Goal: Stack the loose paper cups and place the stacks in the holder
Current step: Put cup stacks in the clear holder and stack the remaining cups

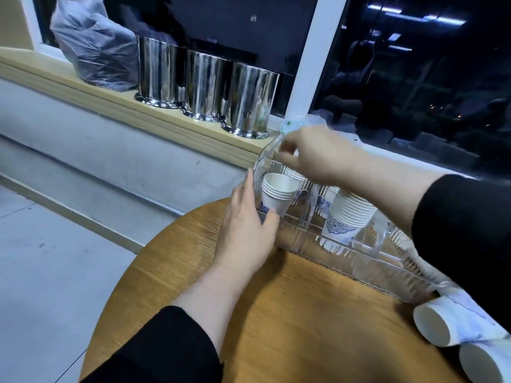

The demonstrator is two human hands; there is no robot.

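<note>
Two cup stacks [278, 196] sit in the holder [318, 241], steadied by the flat left hand [249, 230]; its rim is pinched by the right hand [312, 153]; loose cups [442, 322] are seemingly due next.

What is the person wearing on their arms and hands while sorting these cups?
Both arms have black long sleeves, pushed back so the forearms are bare. The left hand and the right hand are bare too: no gloves, rings, watch or bracelets show.
</note>
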